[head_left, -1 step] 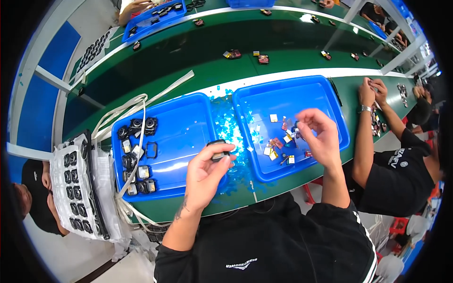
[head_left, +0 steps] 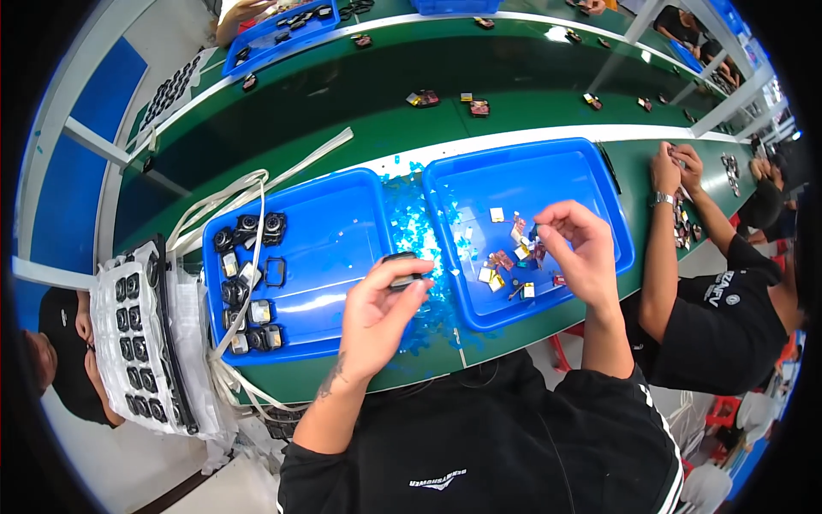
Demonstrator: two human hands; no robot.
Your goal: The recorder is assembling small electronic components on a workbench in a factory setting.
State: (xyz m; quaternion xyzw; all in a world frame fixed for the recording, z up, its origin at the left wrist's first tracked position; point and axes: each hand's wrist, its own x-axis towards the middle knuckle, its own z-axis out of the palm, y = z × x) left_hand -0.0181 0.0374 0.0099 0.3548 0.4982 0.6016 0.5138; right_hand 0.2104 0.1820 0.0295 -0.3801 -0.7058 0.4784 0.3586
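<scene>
My left hand (head_left: 375,315) grips a small black-framed device (head_left: 402,281) between thumb and fingers, over the gap between two blue trays. My right hand (head_left: 586,255) is pinched above the right blue tray (head_left: 531,154). A tiny dark bluish bit shows at its fingertips, too small to name. Below it in that tray lie several small circuit boards (head_left: 500,259) with yellow-and-white parts. The left blue tray (head_left: 334,330) holds several black camera-like units (head_left: 247,224) and an empty black frame (head_left: 275,272). Small shiny blue film pieces (head_left: 411,230) are scattered between the trays.
White straps (head_left: 248,300) cross the left tray. Left of it stands a stack of white trays (head_left: 128,343) with black units. Beyond a white ledge, a green conveyor belt (head_left: 360,111) carries several boards. Close on the right, a co-worker's arms (head_left: 664,223) reach over the bench.
The device in my left hand has tipped to a flatter angle, showing more of its edge. My right hand has shifted very slightly down, still pinched.
</scene>
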